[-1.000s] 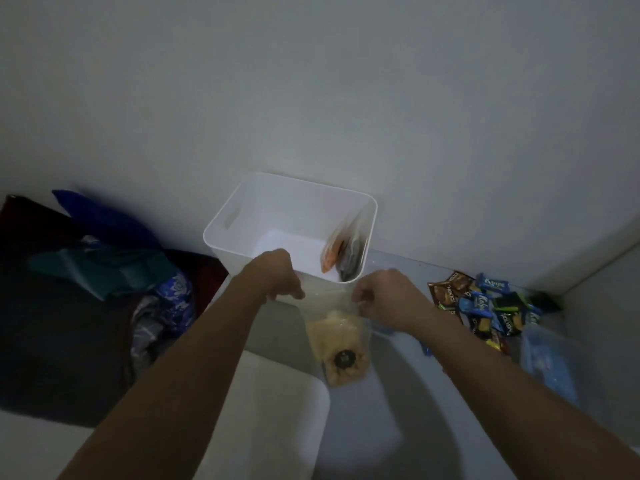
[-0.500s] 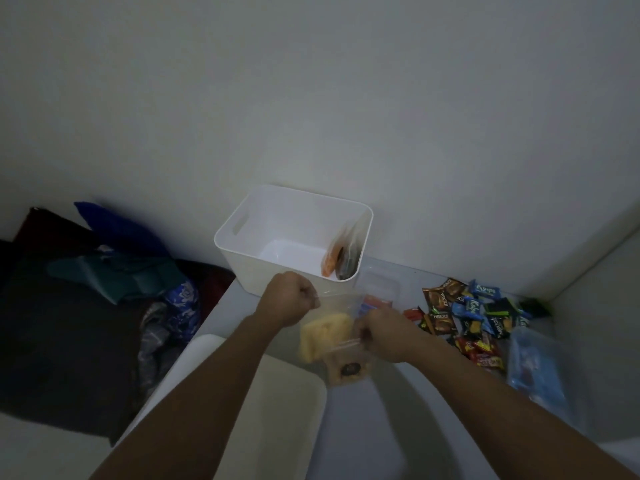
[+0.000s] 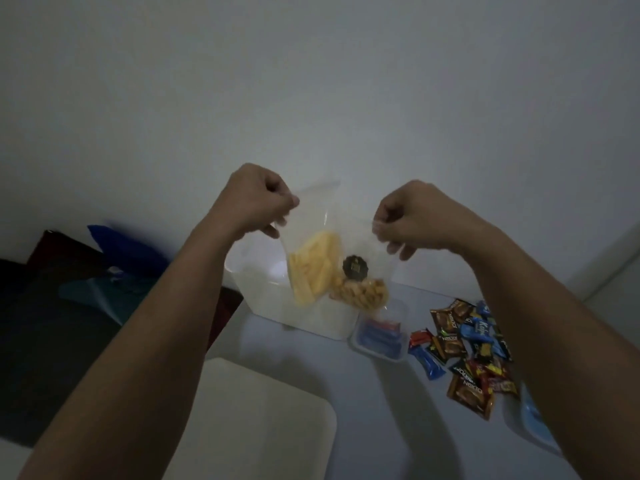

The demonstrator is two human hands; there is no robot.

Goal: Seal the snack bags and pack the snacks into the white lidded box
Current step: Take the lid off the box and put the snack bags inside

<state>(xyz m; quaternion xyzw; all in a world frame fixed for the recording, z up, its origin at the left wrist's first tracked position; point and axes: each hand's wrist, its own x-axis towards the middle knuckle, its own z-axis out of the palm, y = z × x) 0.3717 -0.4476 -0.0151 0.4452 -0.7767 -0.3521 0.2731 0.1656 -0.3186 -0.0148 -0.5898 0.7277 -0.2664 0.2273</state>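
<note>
I hold a clear snack bag (image 3: pixel 329 268) up in the air by its top corners. Yellow chips and brown twisted snacks sit in its lower part, with a dark round sticker on its front. My left hand (image 3: pixel 258 199) pinches the top left corner. My right hand (image 3: pixel 410 216) pinches the top right corner. Behind and below the bag stands the white box (image 3: pixel 263 299), mostly hidden by the bag and my left arm. Its white lid (image 3: pixel 256 420) lies flat on the table near me.
A small clear tub (image 3: pixel 379 337) with blue and red packets sits right of the box. Several wrapped snacks (image 3: pixel 460 355) lie scattered further right. A clear container with a blue part (image 3: pixel 533 424) is at the right edge. Dark cloth and clothes (image 3: pixel 86 299) lie left of the table.
Both hands have lifted the bag from the table up in front of the box and spread apart, stretching its top edge. The view has tilted upward.
</note>
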